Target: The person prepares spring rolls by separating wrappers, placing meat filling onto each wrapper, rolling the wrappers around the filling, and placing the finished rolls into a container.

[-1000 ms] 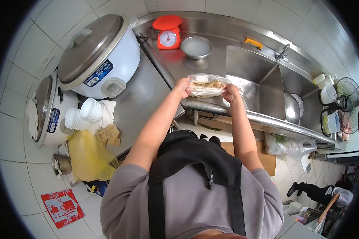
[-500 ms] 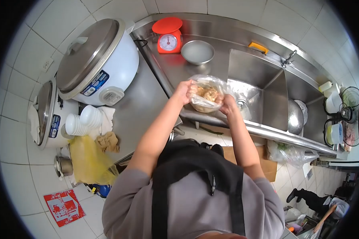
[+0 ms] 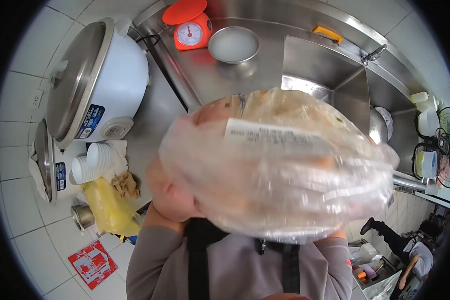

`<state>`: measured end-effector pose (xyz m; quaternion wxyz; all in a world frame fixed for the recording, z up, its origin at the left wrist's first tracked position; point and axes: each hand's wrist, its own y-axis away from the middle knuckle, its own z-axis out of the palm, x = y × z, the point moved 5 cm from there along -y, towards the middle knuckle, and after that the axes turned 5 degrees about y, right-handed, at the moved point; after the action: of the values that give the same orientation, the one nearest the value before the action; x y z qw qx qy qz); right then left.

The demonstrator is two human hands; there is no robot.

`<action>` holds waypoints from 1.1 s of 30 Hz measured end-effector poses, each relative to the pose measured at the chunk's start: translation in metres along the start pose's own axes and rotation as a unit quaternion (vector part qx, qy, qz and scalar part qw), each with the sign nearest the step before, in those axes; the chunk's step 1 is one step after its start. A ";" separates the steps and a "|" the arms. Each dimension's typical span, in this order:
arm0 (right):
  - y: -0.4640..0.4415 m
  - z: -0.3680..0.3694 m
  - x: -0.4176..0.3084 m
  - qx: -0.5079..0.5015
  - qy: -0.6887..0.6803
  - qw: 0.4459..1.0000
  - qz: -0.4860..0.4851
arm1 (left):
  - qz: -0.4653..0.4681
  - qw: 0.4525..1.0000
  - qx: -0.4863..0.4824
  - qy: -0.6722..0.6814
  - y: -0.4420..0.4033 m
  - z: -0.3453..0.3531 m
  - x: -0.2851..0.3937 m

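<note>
The left hand grips the near left side of a clear plastic bag, which is raised close to the camera, in front of the chest. The right hand is almost wholly covered by the bag at its right end, so I cannot tell how it holds. The bag is blurred; a white label with print shows on it, and brownish food shows through the plastic. Beyond the hands, a red scale and a round metal bowl stand on the steel surface, with a sink to their right. Left of the left hand are a large rice cooker, stacked white cups, a crumpled brown cloth and a yellow bag.
</note>
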<state>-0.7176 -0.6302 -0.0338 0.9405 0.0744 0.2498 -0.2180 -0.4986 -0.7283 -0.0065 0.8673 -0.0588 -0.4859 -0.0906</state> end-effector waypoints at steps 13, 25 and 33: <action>-0.047 -0.011 0.040 -0.052 0.044 0.992 0.102 | -0.108 0.975 0.110 0.160 -0.032 0.004 -0.017; -0.142 -0.131 0.140 0.018 0.574 0.795 0.197 | -0.219 0.972 0.079 0.039 -0.106 -0.138 -0.170; -0.169 -0.108 0.142 -0.208 0.858 0.460 -0.097 | -0.005 0.748 -0.110 -0.654 -0.109 -0.118 -0.146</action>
<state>-0.7293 -0.8072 -0.2039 0.2129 0.0009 0.9741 -0.0759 -0.4986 -0.8430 -0.1909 0.3240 -0.1967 -0.9213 -0.0868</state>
